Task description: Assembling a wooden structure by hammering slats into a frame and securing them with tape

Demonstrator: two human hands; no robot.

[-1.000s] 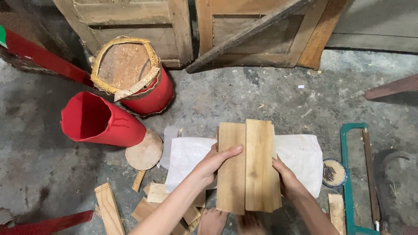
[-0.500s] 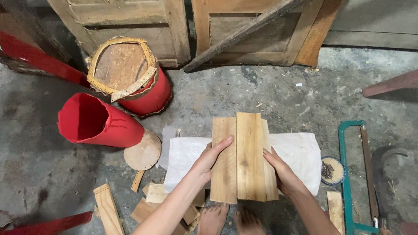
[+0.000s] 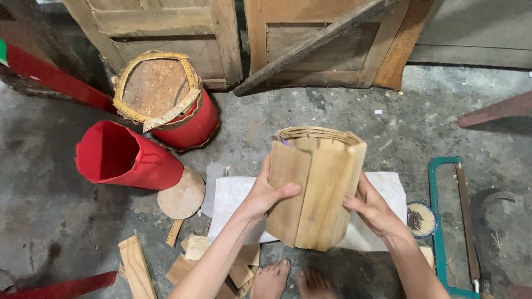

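Observation:
Both my hands hold a pale wooden drum shell (image 3: 316, 185) made of flat staves, tilted so its open top with a woven rim faces away from me. My left hand (image 3: 266, 191) grips its left side with the thumb across a stave. My right hand (image 3: 370, 206) clasps its right side. The shell hangs above a white cloth (image 3: 233, 199) spread on the concrete floor. My bare feet (image 3: 291, 282) show below it.
A red cylinder (image 3: 124, 158) lies on its side at left, beside an upright red drum (image 3: 166, 102) with a brown skin top. A round wooden disc (image 3: 182, 195) and wood offcuts (image 3: 136, 266) lie near my feet. A green-framed saw (image 3: 443, 221) and a small dish of nails (image 3: 421, 218) sit at right. Wooden doors (image 3: 310, 44) stand behind.
The wooden shell has been tipped up from a flat face-on view so its open woven rim now shows. Both hands shifted lower along its sides.

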